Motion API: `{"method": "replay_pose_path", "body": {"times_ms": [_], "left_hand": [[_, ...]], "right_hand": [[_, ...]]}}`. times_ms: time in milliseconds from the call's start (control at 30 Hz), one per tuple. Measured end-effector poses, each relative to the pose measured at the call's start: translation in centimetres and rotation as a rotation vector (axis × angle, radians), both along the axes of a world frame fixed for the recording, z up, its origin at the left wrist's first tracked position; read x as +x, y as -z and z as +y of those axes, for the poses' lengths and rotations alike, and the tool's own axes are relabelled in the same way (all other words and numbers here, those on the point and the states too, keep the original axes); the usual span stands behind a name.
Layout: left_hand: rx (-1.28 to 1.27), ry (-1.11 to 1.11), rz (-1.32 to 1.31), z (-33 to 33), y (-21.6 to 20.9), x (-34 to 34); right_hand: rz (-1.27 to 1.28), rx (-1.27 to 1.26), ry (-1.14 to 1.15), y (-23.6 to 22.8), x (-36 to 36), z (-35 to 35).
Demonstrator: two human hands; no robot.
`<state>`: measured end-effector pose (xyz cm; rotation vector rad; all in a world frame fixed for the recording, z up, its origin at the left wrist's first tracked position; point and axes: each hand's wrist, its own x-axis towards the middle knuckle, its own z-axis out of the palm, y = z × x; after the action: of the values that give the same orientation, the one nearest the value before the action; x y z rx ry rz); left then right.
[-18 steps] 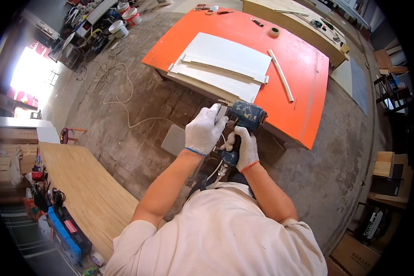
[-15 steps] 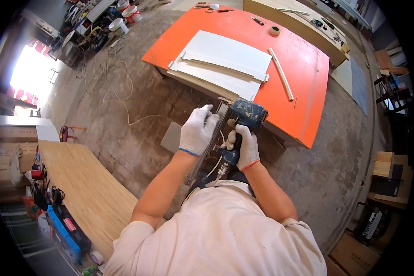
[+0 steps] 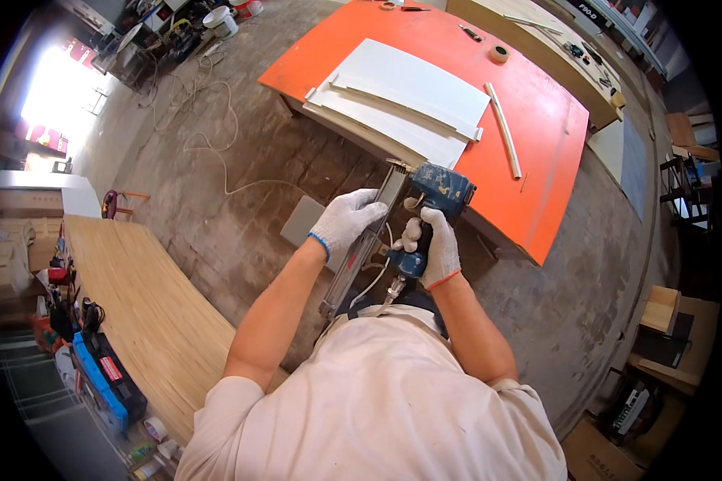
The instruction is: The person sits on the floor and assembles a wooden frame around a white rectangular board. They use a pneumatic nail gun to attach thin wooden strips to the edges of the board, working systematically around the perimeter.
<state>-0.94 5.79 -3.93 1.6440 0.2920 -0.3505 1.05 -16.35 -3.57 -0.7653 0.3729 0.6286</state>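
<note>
My right hand (image 3: 441, 252), in a white knit glove with a red cuff, is wrapped around the handle of a blue air nail gun (image 3: 440, 186). The gun hangs in front of my body, with its long metal magazine (image 3: 353, 268) slanting down to the left and a hose fitting (image 3: 395, 290) at the handle's base. My left hand (image 3: 346, 220), gloved with a blue cuff, has its thumb and fingertips at the magazine's upper left side. Just beyond the gun, white panels (image 3: 401, 76) with narrow strips on them lie on an orange-topped table (image 3: 529, 196).
A pale strip (image 3: 504, 132), a tape roll (image 3: 499, 54) and a utility knife (image 3: 470, 33) lie on the orange top. A wooden bench (image 3: 144, 313) stands at left with a blue-black toolbox (image 3: 108, 377) beside it. A hose (image 3: 227, 160) trails over the floor.
My left hand has turned, bringing its thumb and fingertips against the magazine. The nail gun has shifted slightly, and the view has moved so the table sits a little farther right.
</note>
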Motion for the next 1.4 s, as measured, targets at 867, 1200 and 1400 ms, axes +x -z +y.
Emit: {"method": "replay_pose_path", "body": {"times_ms": [867, 1200, 1400], "left_hand": [[0.092, 0.074, 0.078, 0.8, 0.9, 3.1], [0.275, 0.102, -0.003, 2.3, 1.8, 3.3], [0.250, 0.231, -0.182, 6.1, -2.8, -0.9]], "right_hand": [[0.040, 0.031, 0.007, 1.5, 0.9, 0.6], [0.089, 0.070, 0.015, 1.4, 0.6, 1.7], [0.138, 0.237, 0.360, 4.5, 2.8, -2.8]]}}
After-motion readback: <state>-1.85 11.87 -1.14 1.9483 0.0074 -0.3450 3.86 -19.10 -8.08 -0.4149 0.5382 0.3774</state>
